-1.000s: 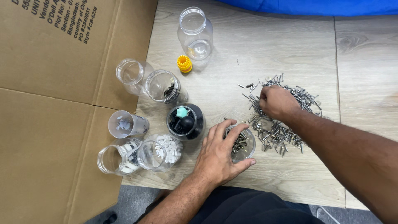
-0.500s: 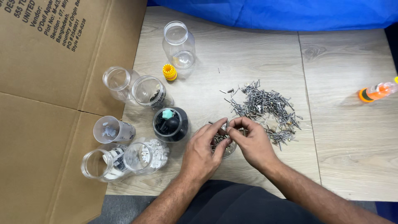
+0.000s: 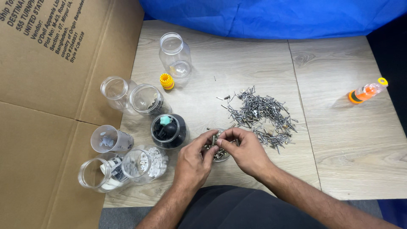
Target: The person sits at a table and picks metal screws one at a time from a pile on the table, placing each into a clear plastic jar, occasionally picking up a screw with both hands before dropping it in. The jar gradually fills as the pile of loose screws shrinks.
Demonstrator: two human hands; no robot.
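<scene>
- Clear plastic is most of what can be made out of the small jar at the near edge of the table: both hands cover nearly all of it, so only a sliver of rim and some metal bits inside show between the fingers.
- Left hand curls against the jar's left side, fingers bent narrow around the rim and touching it; whether they truly grip it or only steady it is hard to tell.
- Right hand sits just to the right, thumb and forefinger pinched together over the jar's mouth (whatever they pinch is too small to see, so I cannot tell what it is).
- Nails lie in a loose grey pile just beyond the right hand, a few strays scattered off towards the far side.
- Left of the hands stands a jar with dark pieces and one teal piece on top; its contents are otherwise a dark mass.
- Other clear jars lie on their sides near the table's left edge, with whitish bits inside that are hard to identify.
- One empty tall jar lies farther back, a yellow cap beside it.
- Cardboard runs out of view at the left.
- An orange bottle lies at the far right.
</scene>
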